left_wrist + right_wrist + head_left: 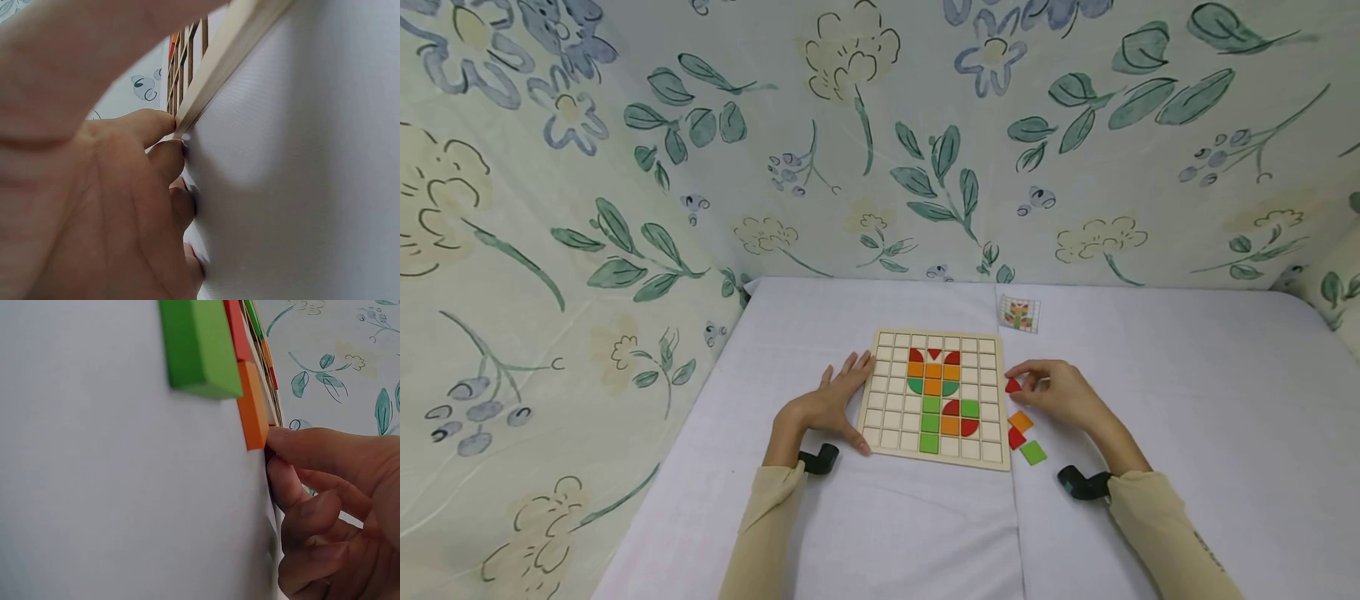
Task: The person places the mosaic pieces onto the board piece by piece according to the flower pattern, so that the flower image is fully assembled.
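A wooden grid board (891, 417) lies flat on the white cloth, with red, orange and green tiles forming a flower in its squares. With fingers spread, my left hand (826, 408) rests against the board's left edge; in the left wrist view its fingertips (164, 125) meet the wooden rim. Just off the right edge, my right hand (1060, 396) pinches a red tile (1012, 385) between thumb and fingertips. Below that hand lie loose tiles: an orange one (1021, 421), a red one (1016, 438) and a green one (1033, 452). In the right wrist view, fingers mostly hide the pinched tile.
Beyond the board's far right corner lies a small picture card (1019, 314) showing a similar flower pattern. The white cloth (1187, 375) covers the table and shows a crease near the board's right side. A floral curtain (865, 208) hangs behind and along the left.
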`<state>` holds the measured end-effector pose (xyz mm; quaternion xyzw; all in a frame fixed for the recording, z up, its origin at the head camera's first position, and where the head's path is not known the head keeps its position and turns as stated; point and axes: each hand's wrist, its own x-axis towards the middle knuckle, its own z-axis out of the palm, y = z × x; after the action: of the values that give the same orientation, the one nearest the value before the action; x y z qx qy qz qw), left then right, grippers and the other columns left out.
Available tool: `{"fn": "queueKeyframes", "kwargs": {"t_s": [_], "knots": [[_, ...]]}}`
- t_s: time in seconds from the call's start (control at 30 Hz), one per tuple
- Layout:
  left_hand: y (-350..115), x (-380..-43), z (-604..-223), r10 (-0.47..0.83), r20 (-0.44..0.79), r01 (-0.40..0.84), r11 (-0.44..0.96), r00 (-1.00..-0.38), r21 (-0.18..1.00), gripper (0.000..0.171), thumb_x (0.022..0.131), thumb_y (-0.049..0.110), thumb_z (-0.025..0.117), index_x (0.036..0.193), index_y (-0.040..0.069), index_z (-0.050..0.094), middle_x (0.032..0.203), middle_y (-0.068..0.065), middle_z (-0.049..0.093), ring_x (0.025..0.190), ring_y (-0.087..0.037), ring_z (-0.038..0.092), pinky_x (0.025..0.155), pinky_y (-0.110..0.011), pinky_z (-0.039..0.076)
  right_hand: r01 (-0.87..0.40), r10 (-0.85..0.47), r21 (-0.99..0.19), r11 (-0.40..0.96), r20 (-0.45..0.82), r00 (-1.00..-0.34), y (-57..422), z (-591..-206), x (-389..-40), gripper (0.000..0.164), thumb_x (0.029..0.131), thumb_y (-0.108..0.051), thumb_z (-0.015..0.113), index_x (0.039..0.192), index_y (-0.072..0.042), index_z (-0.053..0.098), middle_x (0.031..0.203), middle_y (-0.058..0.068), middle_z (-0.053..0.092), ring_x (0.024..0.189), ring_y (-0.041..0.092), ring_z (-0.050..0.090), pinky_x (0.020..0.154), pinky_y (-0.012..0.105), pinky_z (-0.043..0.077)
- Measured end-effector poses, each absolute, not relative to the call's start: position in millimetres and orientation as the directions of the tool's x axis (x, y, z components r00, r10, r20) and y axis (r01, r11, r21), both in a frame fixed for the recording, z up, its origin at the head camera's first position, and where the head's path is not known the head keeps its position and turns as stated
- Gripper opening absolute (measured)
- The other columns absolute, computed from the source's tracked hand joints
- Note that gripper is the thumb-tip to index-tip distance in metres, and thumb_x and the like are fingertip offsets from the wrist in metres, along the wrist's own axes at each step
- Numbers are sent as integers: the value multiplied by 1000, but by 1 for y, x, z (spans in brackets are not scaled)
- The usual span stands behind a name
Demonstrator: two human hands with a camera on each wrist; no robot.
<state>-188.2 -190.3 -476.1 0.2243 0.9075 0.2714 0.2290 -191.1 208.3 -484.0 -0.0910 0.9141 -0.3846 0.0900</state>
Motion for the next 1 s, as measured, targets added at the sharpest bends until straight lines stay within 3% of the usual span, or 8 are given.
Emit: {"fn": "queueKeyframes", "kwargs": {"t_s": [0.17, 0.43, 0.7, 1.0], "knots": [[-191, -188, -476, 531, -292, 282, 751, -795, 597, 147, 60, 35, 102, 167, 11, 4, 176, -5, -8, 163, -28, -14, 130, -59, -10, -110, -246, -711, 695, -91, -965, 209, -483, -191, 29, 89, -12, 79, 117, -5, 74, 87, 7, 65, 75, 19, 53, 60, 22, 42], [-191, -188, -476, 534, -289, 286, 749, -794, 598, 147, 61, 34, 102, 167, 10, 4, 176, -6, -8, 163, -28, -14, 130, -60, -10, -142, -226, -673, 726, -39, -973, 208, -480, -189, 28, 88, -12, 81, 115, -7, 76, 105, 13, 68, 80, 20, 51, 63, 24, 41], [-190, -188, -476, 534, -288, 288, 750, -795, 595, 147, 60, 35, 102, 167, 11, 4, 176, -6, -8, 163, -28, -14, 130, -60, -10, -111, -224, -703, 703, -71, -972, 210, -482, -192, 30, 89, -11, 79, 119, -4, 73, 106, 14, 71, 79, 20, 52, 61, 21, 42], [-190, -188, -477, 531, -291, 287, 754, -796, 591, 148, 60, 36, 102, 167, 11, 4, 176, -5, -8, 163, -27, -14, 130, -60, -10, -71, -195, -693, 718, -103, -975, 210, -485, -193, 25, 90, -14, 78, 113, -4, 74, 101, 11, 72, 79, 19, 54, 62, 22, 44]]}}
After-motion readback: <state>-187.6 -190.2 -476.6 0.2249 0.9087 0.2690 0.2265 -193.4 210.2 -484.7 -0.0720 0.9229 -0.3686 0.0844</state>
